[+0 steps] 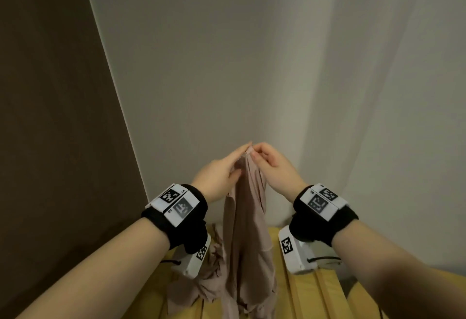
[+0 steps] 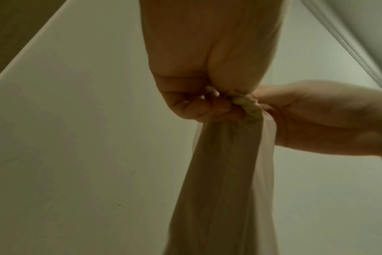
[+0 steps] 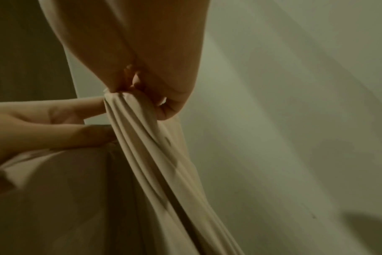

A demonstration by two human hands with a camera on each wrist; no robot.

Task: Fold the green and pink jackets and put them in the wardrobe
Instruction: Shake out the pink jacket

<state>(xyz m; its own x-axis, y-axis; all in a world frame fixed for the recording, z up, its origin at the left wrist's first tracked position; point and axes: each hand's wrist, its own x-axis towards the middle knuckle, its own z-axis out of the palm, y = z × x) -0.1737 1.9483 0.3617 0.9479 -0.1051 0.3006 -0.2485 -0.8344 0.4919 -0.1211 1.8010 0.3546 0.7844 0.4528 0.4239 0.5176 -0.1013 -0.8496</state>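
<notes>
The pink jacket hangs bunched from both raised hands, and its lower end trails onto the yellow surface. My left hand pinches the top of the cloth from the left. Touching it at the same spot, my right hand pinches the top from the right. In the left wrist view my left hand curls round the gathered jacket. The right wrist view has my right hand gripping pleats of the jacket. No green jacket is in view.
A pale wall stands straight ahead, with a brown panel at the left. A light curtain hangs at the right. The yellow surface has ridged seams running toward me.
</notes>
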